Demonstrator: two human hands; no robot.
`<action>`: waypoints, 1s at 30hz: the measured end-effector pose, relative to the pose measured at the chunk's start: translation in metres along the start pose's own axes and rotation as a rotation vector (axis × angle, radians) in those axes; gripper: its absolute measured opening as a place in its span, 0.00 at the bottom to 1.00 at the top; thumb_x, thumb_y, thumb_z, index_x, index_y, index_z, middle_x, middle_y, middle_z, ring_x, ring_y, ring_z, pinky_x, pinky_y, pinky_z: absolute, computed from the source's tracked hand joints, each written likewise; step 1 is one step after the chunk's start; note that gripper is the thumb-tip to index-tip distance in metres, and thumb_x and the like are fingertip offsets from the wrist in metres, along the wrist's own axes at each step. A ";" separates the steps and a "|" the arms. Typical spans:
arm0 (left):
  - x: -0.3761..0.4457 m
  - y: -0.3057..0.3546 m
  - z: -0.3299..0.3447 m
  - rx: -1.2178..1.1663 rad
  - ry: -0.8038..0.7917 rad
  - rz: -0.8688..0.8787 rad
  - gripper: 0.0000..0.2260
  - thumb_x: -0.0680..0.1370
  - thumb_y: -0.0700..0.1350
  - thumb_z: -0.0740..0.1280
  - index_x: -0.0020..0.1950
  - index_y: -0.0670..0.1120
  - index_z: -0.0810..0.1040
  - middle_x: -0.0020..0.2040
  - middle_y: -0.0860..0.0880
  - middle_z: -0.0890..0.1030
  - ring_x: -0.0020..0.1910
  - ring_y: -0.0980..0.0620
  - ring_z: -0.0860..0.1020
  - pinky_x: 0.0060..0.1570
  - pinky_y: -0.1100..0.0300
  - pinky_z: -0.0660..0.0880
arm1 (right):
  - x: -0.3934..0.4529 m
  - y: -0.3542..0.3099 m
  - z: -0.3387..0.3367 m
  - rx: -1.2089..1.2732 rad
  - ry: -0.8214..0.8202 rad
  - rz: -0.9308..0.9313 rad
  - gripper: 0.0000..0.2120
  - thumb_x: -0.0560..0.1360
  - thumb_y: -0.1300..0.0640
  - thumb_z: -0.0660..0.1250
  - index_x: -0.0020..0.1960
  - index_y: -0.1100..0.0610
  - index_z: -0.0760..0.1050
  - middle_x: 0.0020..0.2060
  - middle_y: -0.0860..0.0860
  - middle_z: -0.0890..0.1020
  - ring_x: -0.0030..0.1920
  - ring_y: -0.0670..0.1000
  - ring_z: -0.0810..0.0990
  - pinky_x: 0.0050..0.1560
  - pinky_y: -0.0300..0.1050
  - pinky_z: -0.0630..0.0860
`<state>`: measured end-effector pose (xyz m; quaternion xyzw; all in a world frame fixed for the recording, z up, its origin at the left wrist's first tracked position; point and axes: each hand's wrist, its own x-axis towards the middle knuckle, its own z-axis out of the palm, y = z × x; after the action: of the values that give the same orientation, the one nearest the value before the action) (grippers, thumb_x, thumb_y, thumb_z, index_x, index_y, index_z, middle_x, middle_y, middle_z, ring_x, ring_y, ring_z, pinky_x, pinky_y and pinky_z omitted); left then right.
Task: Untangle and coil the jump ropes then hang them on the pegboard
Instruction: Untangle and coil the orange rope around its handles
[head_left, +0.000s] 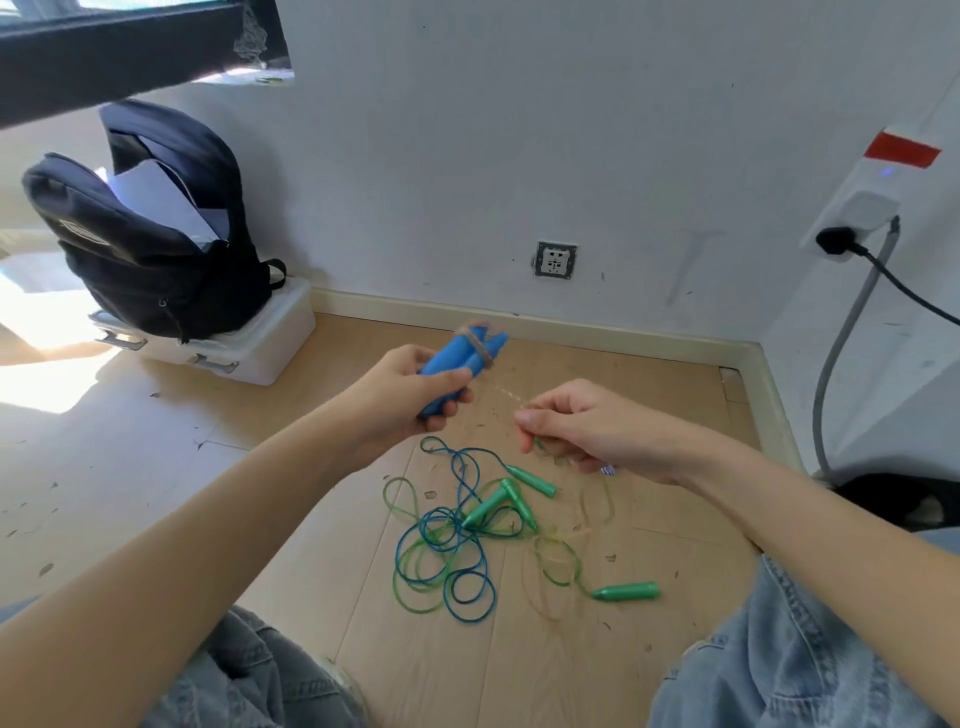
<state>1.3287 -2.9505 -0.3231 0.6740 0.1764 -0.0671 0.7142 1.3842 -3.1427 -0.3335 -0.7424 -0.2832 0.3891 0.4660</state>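
Note:
My left hand (410, 392) grips a pair of blue jump-rope handles (465, 358), held together with a pale cord wound round their far ends. My right hand (587, 431) pinches that pale, near-clear cord (506, 392), stretched taut from the handles. On the wooden floor below lies a tangle of blue and green rope (447, 545) with three green handles (501, 501) in or near it. A fourth green handle (626, 591) lies apart at the right. A loose pale cord (558, 561) trails among them.
A black backpack (150, 234) sits on a white plastic box (234, 348) at the back left. A wall socket (556, 259) is low on the white wall. At right, a power strip (878, 208) with cables hangs down. My denim-clad knees flank the ropes.

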 end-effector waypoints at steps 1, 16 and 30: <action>0.004 -0.004 -0.001 0.068 0.075 -0.015 0.04 0.78 0.39 0.63 0.52 0.41 0.70 0.39 0.45 0.76 0.31 0.55 0.71 0.27 0.67 0.69 | -0.002 -0.001 0.000 0.002 -0.060 0.023 0.16 0.80 0.53 0.57 0.36 0.56 0.72 0.23 0.45 0.63 0.24 0.45 0.59 0.24 0.35 0.60; -0.034 0.001 0.025 0.922 -0.745 0.057 0.09 0.77 0.40 0.64 0.46 0.45 0.63 0.38 0.54 0.79 0.28 0.62 0.71 0.30 0.67 0.70 | -0.006 -0.004 -0.013 -0.131 0.254 0.094 0.18 0.77 0.52 0.63 0.30 0.57 0.72 0.28 0.55 0.68 0.26 0.49 0.61 0.24 0.38 0.59; 0.005 -0.003 0.002 0.200 0.122 0.057 0.09 0.77 0.35 0.62 0.44 0.45 0.64 0.40 0.45 0.80 0.32 0.54 0.72 0.31 0.64 0.71 | -0.003 0.000 0.010 0.168 -0.022 0.058 0.18 0.81 0.53 0.55 0.32 0.54 0.67 0.23 0.46 0.66 0.26 0.46 0.64 0.33 0.38 0.69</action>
<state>1.3327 -2.9518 -0.3272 0.7493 0.1928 -0.0229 0.6331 1.3744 -3.1407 -0.3354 -0.7044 -0.2329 0.4329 0.5121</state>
